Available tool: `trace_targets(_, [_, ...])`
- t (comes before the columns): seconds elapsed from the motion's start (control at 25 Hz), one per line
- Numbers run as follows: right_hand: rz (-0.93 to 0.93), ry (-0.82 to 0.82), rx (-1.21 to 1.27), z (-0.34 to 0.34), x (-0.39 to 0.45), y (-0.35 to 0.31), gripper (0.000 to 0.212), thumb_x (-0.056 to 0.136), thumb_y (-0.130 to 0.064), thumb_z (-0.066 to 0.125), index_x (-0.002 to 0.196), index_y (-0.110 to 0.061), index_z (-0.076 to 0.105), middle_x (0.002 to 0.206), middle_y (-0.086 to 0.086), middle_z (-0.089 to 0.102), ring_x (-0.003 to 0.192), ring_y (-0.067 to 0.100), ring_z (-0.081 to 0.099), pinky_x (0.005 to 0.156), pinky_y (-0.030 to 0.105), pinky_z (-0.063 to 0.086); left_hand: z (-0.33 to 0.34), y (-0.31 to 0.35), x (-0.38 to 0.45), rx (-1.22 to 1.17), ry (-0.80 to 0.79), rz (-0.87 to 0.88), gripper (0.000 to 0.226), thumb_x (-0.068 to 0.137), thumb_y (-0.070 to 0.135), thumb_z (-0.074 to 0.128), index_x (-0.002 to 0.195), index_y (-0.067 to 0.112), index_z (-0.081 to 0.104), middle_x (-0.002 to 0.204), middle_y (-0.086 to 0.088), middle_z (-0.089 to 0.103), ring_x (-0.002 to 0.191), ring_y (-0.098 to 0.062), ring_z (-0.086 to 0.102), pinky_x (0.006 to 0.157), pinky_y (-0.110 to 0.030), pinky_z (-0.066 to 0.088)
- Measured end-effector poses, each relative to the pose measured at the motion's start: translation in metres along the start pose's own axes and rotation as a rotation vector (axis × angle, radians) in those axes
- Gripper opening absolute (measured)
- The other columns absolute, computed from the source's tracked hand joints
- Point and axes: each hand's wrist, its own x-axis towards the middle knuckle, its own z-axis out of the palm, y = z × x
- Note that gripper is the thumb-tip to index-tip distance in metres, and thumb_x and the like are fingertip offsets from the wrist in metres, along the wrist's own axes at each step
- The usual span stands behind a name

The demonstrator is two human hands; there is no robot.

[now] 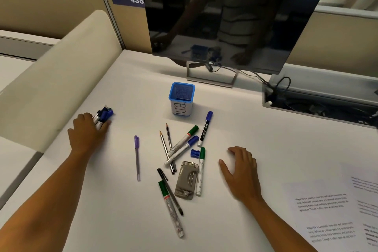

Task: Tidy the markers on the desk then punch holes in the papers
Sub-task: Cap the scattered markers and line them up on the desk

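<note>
My left hand [87, 132] grips a bundle of blue-capped markers [103, 115] at the desk's left side. My right hand [240, 171] rests open on the desk, right of a pile of pens. The pile holds green-capped markers [184, 139], a blue-capped marker [205, 129], another blue-capped marker [183, 150], pencils [168, 147] and a black pen [170, 192]. A metal hole punch [187, 180] lies upside down in the pile. A purple pen [137, 157] lies apart to the left. Printed papers [335, 210] lie at the right. A blue mesh cup [181, 98] labelled BIN stands behind the pile.
A dark monitor [235, 16] on a stand [211, 76] is at the back. A cable tray [319, 98] runs along the back right. A small blue sharpener [194, 153] sits in the pile. A beige partition [57, 80] borders the desk's left.
</note>
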Motion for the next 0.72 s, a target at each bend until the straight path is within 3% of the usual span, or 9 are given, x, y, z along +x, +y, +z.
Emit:
trace_targets(0.16, [0.002, -0.005, 0.001, -0.0003, 0.0003, -0.0006, 0.039, 0.089, -0.047, 0.06, 0.12, -0.025, 0.053, 0.12, -0.011, 0.055, 0.111, 0.008, 0.05, 0.097, 0.021, 0.034, -0.0002, -0.0038, -0.002, 0.053, -0.023, 0.04, 0.075, 0.082, 0.07, 0.056, 0.112, 0.002, 0.054, 0.113, -0.017, 0.055, 0.107, -0.041, 0.052, 0.083, -0.056, 0.042])
trace_targets(0.56, [0.012, 0.0, -0.002, 0.0004, 0.0001, 0.0, 0.04, 0.089, -0.052, 0.053, 0.119, -0.026, 0.052, 0.119, -0.012, 0.055, 0.11, 0.008, 0.051, 0.097, 0.02, 0.034, -0.0017, -0.003, -0.0082, 0.05, -0.007, 0.0, 0.081, 0.079, 0.074, 0.056, 0.115, 0.002, 0.053, 0.114, -0.018, 0.054, 0.11, -0.041, 0.051, 0.085, -0.058, 0.041])
trace_targets(0.72, [0.01, 0.003, -0.002, 0.0002, -0.0002, 0.0002, 0.041, 0.089, -0.053, 0.05, 0.119, -0.026, 0.052, 0.119, -0.012, 0.055, 0.11, 0.008, 0.05, 0.098, 0.022, 0.036, -0.0015, -0.0075, -0.0094, 0.051, 0.0, 0.004, 0.09, 0.076, 0.083, 0.043, 0.113, 0.001, 0.051, 0.112, -0.018, 0.053, 0.108, -0.042, 0.05, 0.083, -0.059, 0.041])
